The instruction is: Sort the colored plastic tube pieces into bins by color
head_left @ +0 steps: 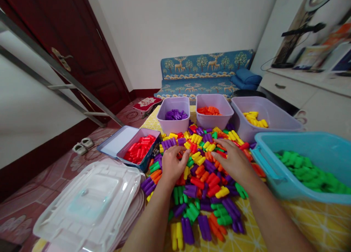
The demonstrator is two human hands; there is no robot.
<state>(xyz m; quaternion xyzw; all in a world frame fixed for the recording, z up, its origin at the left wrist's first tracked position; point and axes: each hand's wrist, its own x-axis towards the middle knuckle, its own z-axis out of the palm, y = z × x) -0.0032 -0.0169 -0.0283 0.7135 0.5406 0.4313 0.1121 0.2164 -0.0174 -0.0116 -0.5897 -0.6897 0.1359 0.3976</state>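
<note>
A wide heap of small plastic pieces (204,171) in purple, red, orange, yellow and green covers the middle of the yellow patterned table. My left hand (174,162) rests at the left side of the heap, thumb and fingers apart, touching or just above the pieces. On the right side of the heap is my right hand (233,159), its fingers spread towards the pieces, with nothing visibly held. Behind the heap stand a lilac bin with purple pieces (173,125), one with orange pieces (214,119) and one with yellow pieces (246,129).
A blue bin (287,188) of green pieces stands at the right. An open tin (146,160) of red pieces is at the left, behind stacked clear lids (90,204). A metal ladder (68,76) leans at far left; a blue sofa (199,71) stands behind.
</note>
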